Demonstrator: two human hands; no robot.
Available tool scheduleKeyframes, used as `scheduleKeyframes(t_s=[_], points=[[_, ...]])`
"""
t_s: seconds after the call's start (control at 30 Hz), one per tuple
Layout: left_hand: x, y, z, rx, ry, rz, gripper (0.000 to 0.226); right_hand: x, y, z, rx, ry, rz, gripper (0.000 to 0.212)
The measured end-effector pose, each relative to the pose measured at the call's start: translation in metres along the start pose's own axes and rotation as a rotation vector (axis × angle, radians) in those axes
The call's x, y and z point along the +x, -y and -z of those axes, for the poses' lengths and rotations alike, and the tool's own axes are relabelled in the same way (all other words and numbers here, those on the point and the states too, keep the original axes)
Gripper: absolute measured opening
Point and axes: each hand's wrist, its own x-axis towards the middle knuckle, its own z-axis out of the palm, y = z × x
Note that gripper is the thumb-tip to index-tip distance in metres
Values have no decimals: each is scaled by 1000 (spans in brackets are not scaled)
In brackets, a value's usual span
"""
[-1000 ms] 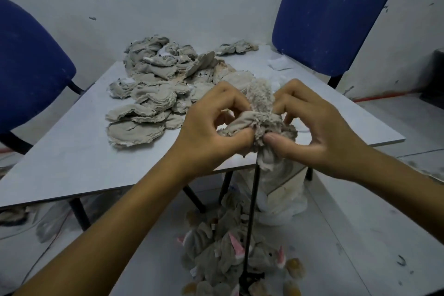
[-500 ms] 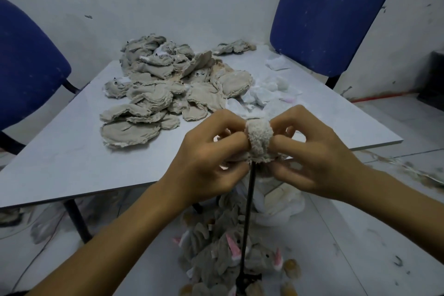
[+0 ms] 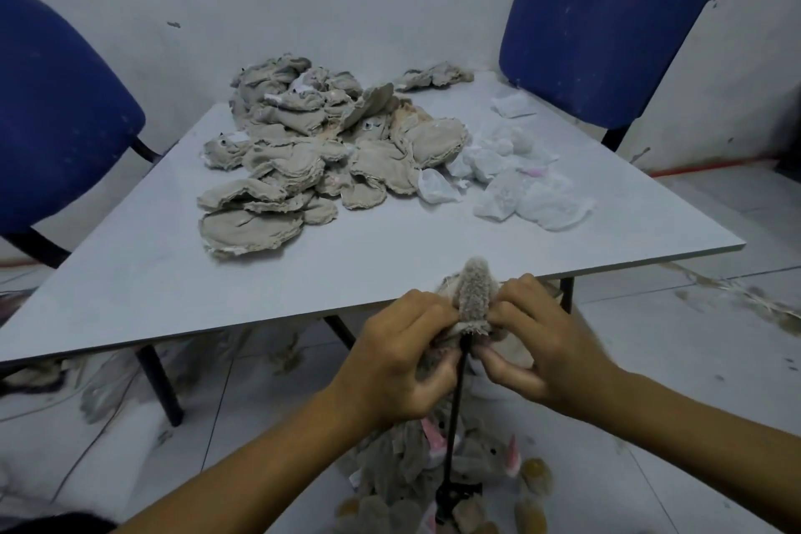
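Table [image 3: 130,282]: carries a pile of flat grey fabric skins [image 3: 303,152] at 11 o'clock from the hands and white fabric pieces [image 3: 520,186] at 1 o'clock. Turned plush toys [image 3: 403,468] lie heaped on the floor at 6 o'clock.

Black rod [image 3: 455,403]: upright and thin, rising from the floor heap to the work.

Plush skin [image 3: 477,293]: sits over the rod's top, just off the table's near edge, fleecy side out at its tip.

Left hand [image 3: 398,360] and right hand [image 3: 550,347]: each pinches the bunched skin at its side, fingers curled, thumbs below.

Assessment: the skin is judged light, limp and stretchy, with a raw hem that may fray. It is best held low at the rolled hem on both sides and drawn down evenly. The rod's tip could poke through a seam.
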Motion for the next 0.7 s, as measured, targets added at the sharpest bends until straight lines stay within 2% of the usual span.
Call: scheduleKeyframes(t_s=[0.07, 0.13, 0.2, 0.3, 0.4, 0.53, 0.7], points=[[5, 1, 11, 2, 74, -25, 11, 0, 0, 7, -80, 107, 33, 37], [15, 6, 27, 24, 129, -57, 9, 10, -3, 19, -189, 168, 81, 32], [28, 5, 44, 6, 149, -71, 8, 28, -4, 38, -256, 150, 153, 16], [57, 0, 66, -54, 75, -74, 9, 60, -2, 65, -271, 78, 175, 22], [88, -2, 83, -213, -12, -12, 18, 88, -5, 88, -172, 18, 65, 29], [105, -2, 77, -433, -15, 182, 17, 103, -4, 81, -45, -116, -106, 25], [101, 13, 62, -617, -7, 355, 33, 101, -11, 60, 58, -153, -300, 25]])
